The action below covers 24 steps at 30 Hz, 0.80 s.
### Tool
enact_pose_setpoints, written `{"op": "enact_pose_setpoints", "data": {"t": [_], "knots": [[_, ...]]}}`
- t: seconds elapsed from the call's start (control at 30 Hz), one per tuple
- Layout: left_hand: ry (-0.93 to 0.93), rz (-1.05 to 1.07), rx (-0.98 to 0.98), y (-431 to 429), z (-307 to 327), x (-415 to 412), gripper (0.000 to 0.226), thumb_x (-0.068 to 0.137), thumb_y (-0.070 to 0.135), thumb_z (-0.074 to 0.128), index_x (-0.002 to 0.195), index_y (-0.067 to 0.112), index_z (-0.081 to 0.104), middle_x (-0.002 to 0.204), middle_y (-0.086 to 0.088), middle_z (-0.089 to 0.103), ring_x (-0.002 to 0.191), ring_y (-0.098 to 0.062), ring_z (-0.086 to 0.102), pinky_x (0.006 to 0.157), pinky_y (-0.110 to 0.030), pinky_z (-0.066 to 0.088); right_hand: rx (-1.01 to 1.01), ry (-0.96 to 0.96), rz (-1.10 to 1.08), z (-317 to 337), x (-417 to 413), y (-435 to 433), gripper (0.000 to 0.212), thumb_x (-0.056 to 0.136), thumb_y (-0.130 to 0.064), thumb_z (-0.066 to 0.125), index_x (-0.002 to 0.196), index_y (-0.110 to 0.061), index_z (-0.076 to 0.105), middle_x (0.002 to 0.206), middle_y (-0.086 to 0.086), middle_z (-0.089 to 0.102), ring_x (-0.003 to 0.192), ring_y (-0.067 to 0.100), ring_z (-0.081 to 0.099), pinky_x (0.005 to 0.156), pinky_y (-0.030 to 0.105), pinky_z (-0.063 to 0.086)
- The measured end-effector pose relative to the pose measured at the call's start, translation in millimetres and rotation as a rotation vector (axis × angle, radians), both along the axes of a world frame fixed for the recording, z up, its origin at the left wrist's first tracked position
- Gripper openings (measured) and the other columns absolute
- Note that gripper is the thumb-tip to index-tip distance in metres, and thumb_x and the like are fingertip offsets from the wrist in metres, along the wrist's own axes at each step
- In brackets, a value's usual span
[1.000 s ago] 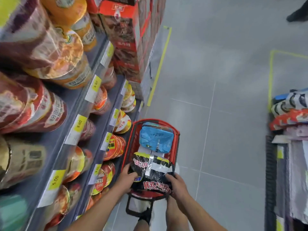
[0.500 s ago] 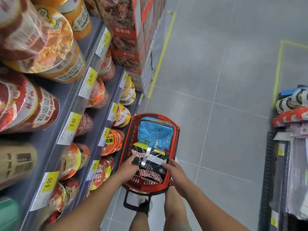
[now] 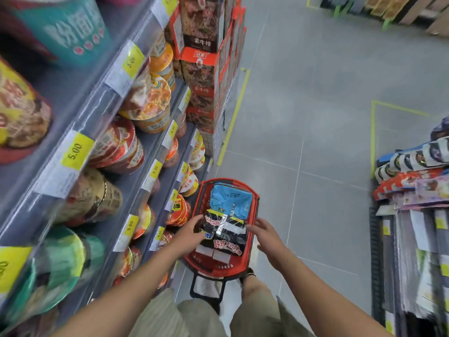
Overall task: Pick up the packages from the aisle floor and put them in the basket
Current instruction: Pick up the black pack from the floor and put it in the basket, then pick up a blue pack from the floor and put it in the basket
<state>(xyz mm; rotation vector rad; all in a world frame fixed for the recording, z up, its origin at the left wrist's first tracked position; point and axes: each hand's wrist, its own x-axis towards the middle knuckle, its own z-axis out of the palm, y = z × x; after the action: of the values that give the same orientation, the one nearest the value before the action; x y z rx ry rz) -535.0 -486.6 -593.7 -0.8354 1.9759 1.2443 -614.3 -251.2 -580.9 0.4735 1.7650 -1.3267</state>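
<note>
1. On the left, shelves of noodle bowls (image 3: pixel 136 147) with yellow price tags (image 3: pixel 75 152) are lining the aisle I am watching.
2. The left hand (image 3: pixel 192 233) is lying against the left edge of the black package (image 3: pixel 224 235). Its fingers are curving over the corner, and I cannot tell whether they are pinching it or only touching.
3. That package is lying in the near half of the red basket (image 3: pixel 254 198), overlapping the blue package (image 3: pixel 228 199) at the far end. The basket is standing on the floor (image 3: pixel 315 142) just beside the bottom shelf.
4. The right hand (image 3: pixel 266 233) is hovering with fingers spread and holding nothing, just beside the black package's right edge.
5. On the right, a rack of packets (image 3: pixel 413 176) is edging the grey tiles. I am judging two packages as delivered and this placement as all but finished. I am spotting no other package on the tiles in view, though the floor behind the person is hidden from me.
</note>
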Motion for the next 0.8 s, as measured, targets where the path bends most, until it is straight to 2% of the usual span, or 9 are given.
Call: {"op": "enact_pose_setpoints", "data": {"t": [0.07, 0.13, 0.2, 0.27, 0.33, 0.43, 0.53, 0.73, 0.8], "knots": [[0.070, -0.010, -0.013, -2.3, 20.5, 5.2, 0.067, 0.096, 0.016, 0.058, 0.155, 0.034, 0.032, 0.109, 0.018, 0.050, 0.067, 0.005, 0.037, 0.063, -0.021, 0.039, -0.009, 0.066, 0.054, 21.1, 8.7, -2.0, 0.055, 0.099, -0.024, 0.067, 0.149, -0.016, 0.047, 0.145, 0.001, 0.057, 0.115, 0.014, 0.061, 0.073, 0.024, 0.043], [0.137, -0.022, -0.007, -4.0, 39.4, 9.8, 0.070, 0.094, 0.020, 0.061, 0.156, 0.032, 0.032, 0.115, 0.018, 0.053, 0.077, 0.005, 0.047, 0.072, -0.023, 0.042, -0.006, 0.143, 0.112, 46.1, 16.4, -4.7, 0.065, 0.097, -0.026, 0.070, 0.155, -0.016, 0.042, 0.151, 0.002, 0.052, 0.129, 0.020, 0.056, 0.088, 0.029, 0.046], [0.221, -0.033, -0.009, -4.7, 57.4, 18.4, 0.072, 0.094, 0.024, 0.067, 0.157, 0.032, 0.031, 0.147, 0.008, 0.046, 0.119, -0.012, 0.056, 0.095, -0.027, 0.043, 0.010, 0.237, 0.156, 64.0, 22.2, -1.7, 0.074, 0.090, -0.037, 0.074, 0.155, -0.020, 0.042, 0.152, 0.003, 0.052, 0.131, 0.021, 0.057, 0.103, 0.036, 0.049], [0.296, -0.030, -0.002, -4.8, 75.0, 25.1, 0.075, 0.092, 0.029, 0.072, 0.156, 0.035, 0.032, 0.162, 0.006, 0.031, 0.145, -0.017, 0.035, 0.114, -0.035, 0.034, 0.028, 0.318, 0.214, 84.1, 23.3, 0.7, 0.073, 0.088, -0.043, 0.075, 0.151, -0.023, 0.045, 0.146, 0.001, 0.056, 0.123, 0.014, 0.060, 0.097, 0.027, 0.054], [0.380, -0.014, -0.005, -0.2, 92.0, 35.1, 0.076, 0.093, 0.031, 0.073, 0.156, 0.034, 0.031, 0.158, 0.014, 0.030, 0.140, -0.006, 0.030, 0.113, -0.028, 0.030, 0.018, 0.392, 0.286, 101.5, 20.7, 2.8, 0.052, 0.095, -0.030, 0.074, 0.141, -0.031, 0.049, 0.135, -0.005, 0.058, 0.110, 0.002, 0.059, 0.082, 0.010, 0.047], [0.472, 0.033, -0.024, 11.6, 113.6, 51.1, 0.072, 0.095, 0.032, 0.071, 0.155, 0.034, 0.032, 0.142, 0.031, 0.032, 0.132, 0.005, 0.030, 0.102, -0.013, 0.028, 0.045, 0.539, 0.390, 118.7, 12.7, 6.1, 0.058, 0.095, -0.030, 0.074, 0.146, -0.033, 0.046, 0.145, -0.006, 0.051, 0.125, 0.007, 0.051, 0.104, 0.025, 0.043], [0.530, 0.112, -0.095, 28.4, 130.3, 65.1, 0.070, 0.096, 0.036, 0.069, 0.155, 0.036, 0.031, 0.146, 0.025, 0.029, 0.136, 0.002, 0.028, 0.107, -0.020, 0.027, 0.031, 0.630, 0.493, 134.8, 6.3, 8.5, 0.071, 0.095, -0.039, 0.073, 0.156, -0.029, 0.038, 0.154, -0.007, 0.042, 0.137, 0.009, 0.040, 0.118, 0.042, 0.038], [0.593, 0.399, -0.177, 64.6, 150.7, 95.2, 0.062, 0.094, 0.042, 0.069, 0.146, 0.051, 0.037, 0.139, 0.035, 0.036, 0.134, 0.004, 0.039, 0.104, -0.028, 0.038, -0.057, 0.762, 0.777, 156.5, -3.9, 8.9, 0.074, 0.092, -0.051, 0.072, 0.155, -0.035, 0.036, 0.146, -0.016, 0.039, 0.133, 0.004, 0.038, 0.115, 0.035, 0.034], [0.601, 0.468, -0.181, 75.2, 151.5, 107.5, 0.062, 0.092, 0.046, 0.070, 0.146, 0.052, 0.039, 0.139, 0.037, 0.040, 0.129, 0.016, 0.040, 0.110, -0.031, 0.039, -0.080, 0.783, 0.869, 162.1, -0.6, 8.4, 0.084, 0.083, -0.067, 0.065, 0.155, -0.036, 0.036, 0.151, -0.015, 0.040, 0.136, 0.006, 0.040, 0.117, 0.037, 0.035]]}}
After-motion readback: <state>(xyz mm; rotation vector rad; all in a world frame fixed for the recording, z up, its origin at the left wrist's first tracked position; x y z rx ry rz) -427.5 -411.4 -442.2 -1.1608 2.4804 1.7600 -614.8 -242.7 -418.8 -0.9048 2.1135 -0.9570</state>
